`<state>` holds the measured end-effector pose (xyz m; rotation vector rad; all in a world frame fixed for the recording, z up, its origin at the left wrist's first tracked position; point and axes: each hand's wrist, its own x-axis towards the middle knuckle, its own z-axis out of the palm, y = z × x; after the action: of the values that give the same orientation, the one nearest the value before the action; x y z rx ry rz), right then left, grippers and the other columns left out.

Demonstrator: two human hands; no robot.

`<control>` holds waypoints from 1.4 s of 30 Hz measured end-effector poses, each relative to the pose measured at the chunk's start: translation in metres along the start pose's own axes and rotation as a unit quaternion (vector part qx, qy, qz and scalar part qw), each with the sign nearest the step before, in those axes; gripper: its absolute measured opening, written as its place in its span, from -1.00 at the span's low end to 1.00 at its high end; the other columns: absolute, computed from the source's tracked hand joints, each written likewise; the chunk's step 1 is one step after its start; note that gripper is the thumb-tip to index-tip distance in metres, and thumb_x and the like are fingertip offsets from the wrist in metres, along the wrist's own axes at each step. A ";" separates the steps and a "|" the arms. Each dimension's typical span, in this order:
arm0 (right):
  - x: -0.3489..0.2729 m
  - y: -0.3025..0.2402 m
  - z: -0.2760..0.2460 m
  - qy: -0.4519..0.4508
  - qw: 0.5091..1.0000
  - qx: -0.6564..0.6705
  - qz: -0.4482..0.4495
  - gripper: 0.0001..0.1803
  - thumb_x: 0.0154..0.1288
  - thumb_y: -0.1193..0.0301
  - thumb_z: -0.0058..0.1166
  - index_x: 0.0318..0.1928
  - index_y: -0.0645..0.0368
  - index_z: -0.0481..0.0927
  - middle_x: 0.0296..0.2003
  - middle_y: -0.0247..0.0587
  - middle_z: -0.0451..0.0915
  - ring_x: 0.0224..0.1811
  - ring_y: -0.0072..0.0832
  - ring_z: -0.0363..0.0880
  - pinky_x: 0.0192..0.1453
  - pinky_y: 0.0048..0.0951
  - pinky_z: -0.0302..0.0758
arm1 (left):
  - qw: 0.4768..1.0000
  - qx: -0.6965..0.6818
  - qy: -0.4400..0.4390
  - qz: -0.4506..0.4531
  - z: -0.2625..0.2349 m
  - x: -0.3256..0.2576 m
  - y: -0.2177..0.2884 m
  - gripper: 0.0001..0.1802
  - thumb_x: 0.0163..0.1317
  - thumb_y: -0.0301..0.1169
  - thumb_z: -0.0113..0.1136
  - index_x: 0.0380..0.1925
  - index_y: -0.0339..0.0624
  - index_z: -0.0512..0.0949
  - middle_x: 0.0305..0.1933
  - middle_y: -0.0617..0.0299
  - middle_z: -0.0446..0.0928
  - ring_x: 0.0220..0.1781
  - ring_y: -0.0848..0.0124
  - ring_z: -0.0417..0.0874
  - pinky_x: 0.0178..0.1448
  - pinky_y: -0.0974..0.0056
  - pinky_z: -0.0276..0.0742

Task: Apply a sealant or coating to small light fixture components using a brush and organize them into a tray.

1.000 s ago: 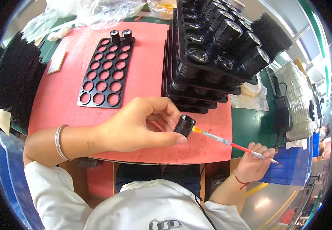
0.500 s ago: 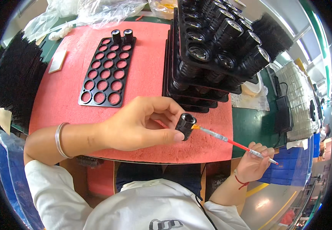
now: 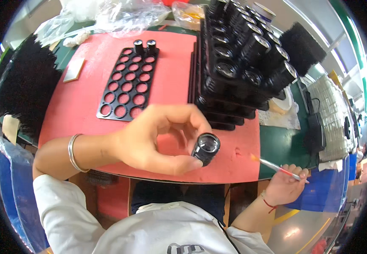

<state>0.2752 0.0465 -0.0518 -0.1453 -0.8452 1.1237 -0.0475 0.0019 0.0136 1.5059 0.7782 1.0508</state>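
Observation:
My left hand [image 3: 158, 142] grips a small black lens barrel [image 3: 206, 147] between thumb and fingertips, its glass face turned up toward me, over the near edge of the red mat [image 3: 171, 72]. A metal bangle sits on that wrist. My right hand [image 3: 283, 184] is low at the right, off the mat's edge, and holds a thin red-handled brush [image 3: 276, 167] with an orange tip that points left, clear of the lens.
A black tray with round holes [image 3: 126, 86] lies on the mat, two lens barrels [image 3: 144, 45] standing at its far end. A tall stack of trays full of lenses [image 3: 238, 59] stands at the right. Black foam blocks, plastic bags and green bench surround the mat.
The brush has drawn back to the right, away from the lens barrel. My left hand has tilted the barrel so its glass face looks upward.

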 end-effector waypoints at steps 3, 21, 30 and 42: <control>0.001 -0.004 0.002 0.012 1.000 0.026 -0.004 -0.88 0.27 0.42 -0.18 -0.41 0.12 0.23 -0.67 -0.44 0.08 -0.61 -0.64 0.01 -0.47 -0.53 0.02 | 0.979 0.076 0.048 0.182 -0.029 0.009 0.015 -0.54 -0.30 -0.31 0.35 -0.40 -0.31 0.39 -0.42 0.11 0.49 -0.40 0.37 0.51 -0.30 0.37 0.41; 0.003 -0.006 0.001 0.015 0.995 0.093 0.009 -0.89 0.28 0.46 -0.17 -0.40 0.14 0.24 -0.65 -0.43 0.12 -0.60 -0.64 0.05 -0.45 -0.56 0.07 | 0.851 0.448 0.269 -0.051 -0.210 -0.002 -0.026 -0.63 -0.04 -0.33 0.28 -0.22 -0.28 0.55 -0.18 0.17 0.56 -0.09 0.44 0.52 0.04 0.31 0.38; 0.003 -0.008 -0.006 0.026 0.995 0.100 0.010 -0.87 0.26 0.45 -0.13 -0.40 0.13 0.23 -0.63 -0.43 0.09 -0.58 -0.62 0.02 -0.45 -0.54 0.04 | 0.853 0.459 0.227 -0.100 -0.218 -0.007 -0.023 -0.57 -0.03 -0.28 0.27 -0.16 -0.27 0.53 -0.08 0.09 0.52 0.00 0.34 0.48 0.12 0.26 0.33; 0.003 -0.007 -0.002 0.031 0.998 0.062 -0.002 -0.86 0.23 0.41 -0.10 -0.41 0.14 0.27 -0.66 -0.39 0.13 -0.61 -0.61 0.06 -0.50 -0.56 0.10 | 0.819 0.511 0.182 0.188 -0.044 0.074 0.073 -0.72 -0.07 -0.26 0.31 -0.42 -0.21 0.57 -0.45 0.33 0.43 -0.38 0.58 0.38 -0.32 0.45 0.27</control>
<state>0.2821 0.0458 -0.0481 -0.0761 -0.7189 1.1595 -0.0634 0.0711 0.1013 2.4791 1.5106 1.3135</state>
